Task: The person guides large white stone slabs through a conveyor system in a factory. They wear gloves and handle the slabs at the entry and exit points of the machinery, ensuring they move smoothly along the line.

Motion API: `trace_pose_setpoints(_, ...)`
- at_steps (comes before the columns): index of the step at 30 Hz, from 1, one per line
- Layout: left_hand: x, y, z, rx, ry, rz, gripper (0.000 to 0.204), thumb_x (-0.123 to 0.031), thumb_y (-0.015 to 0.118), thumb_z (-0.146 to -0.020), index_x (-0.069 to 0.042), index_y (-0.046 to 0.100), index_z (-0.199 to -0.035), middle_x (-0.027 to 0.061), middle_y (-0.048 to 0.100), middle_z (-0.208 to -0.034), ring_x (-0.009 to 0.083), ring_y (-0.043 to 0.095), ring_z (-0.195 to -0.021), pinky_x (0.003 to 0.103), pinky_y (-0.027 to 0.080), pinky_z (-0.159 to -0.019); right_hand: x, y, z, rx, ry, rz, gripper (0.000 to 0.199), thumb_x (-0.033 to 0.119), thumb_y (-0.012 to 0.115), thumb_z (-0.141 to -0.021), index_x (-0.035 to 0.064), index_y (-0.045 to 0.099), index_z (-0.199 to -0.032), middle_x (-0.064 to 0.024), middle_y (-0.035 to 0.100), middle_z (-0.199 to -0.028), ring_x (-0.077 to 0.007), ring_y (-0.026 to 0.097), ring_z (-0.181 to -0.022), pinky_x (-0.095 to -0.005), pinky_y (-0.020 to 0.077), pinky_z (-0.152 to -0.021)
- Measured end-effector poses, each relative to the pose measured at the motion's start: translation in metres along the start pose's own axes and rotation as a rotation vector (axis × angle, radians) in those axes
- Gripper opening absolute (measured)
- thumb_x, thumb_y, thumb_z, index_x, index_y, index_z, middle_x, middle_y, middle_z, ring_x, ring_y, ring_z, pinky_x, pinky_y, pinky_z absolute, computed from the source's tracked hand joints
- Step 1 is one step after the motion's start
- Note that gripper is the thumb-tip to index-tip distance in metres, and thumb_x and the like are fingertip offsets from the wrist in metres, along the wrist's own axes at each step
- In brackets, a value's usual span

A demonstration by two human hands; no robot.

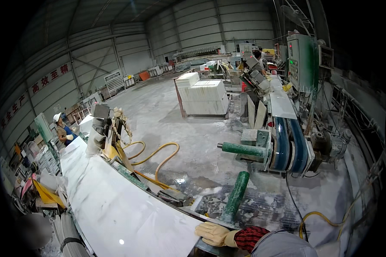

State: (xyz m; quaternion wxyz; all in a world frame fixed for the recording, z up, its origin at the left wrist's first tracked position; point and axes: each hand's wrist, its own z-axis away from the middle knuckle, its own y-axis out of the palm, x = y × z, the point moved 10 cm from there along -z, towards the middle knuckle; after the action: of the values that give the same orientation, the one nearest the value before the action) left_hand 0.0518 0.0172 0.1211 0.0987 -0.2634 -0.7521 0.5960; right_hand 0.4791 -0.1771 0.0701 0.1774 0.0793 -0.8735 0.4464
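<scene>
Right hand loosely open on slab

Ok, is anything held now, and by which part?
Cannot be told: the gloved right grip lies at the near right corner of the white slab, its underside hidden. The left grip is out of view.

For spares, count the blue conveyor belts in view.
2: left belt, right belt, side by side in front of the farther white slab; others may be hidden.

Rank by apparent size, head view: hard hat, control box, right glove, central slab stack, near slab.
1. Near slab
2. Central slab stack and control box, too alike to rank
3. Right glove
4. Hard hat
</scene>
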Motion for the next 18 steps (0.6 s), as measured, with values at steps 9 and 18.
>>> trace_pose_setpoints(9,0.01,0.006,0.011,-0.077,-0.008,0.025,0.053,-0.028,0.051,-0.106,0.009,0.053,-0.144,0.0399,0.048,-0.148,0.0552,0.043,-0.14,0.06,0.033,-0.116,0.002,-0.004,0.004,-0.027,-0.012,0.006,0.047,0.018,0.063,-0.098,0.0011,0.056,-0.142,-0.0223,0.056,-0.146,-0.0427,0.051,-0.137,-0.0525,0.0395,-0.117)
trace_pose_setpoints(18,0.025,0.019,0.016,-0.155,-0.055,0.115,0.054,-0.028,0.052,-0.105,0.008,0.053,-0.145,0.0408,0.048,-0.147,0.0565,0.044,-0.138,0.061,0.034,-0.115,0.002,-0.004,0.006,-0.018,-0.006,0.015,0.048,0.018,0.064,-0.097,0.0017,0.056,-0.142,-0.0218,0.056,-0.146,-0.0417,0.051,-0.137,-0.0515,0.0395,-0.118)
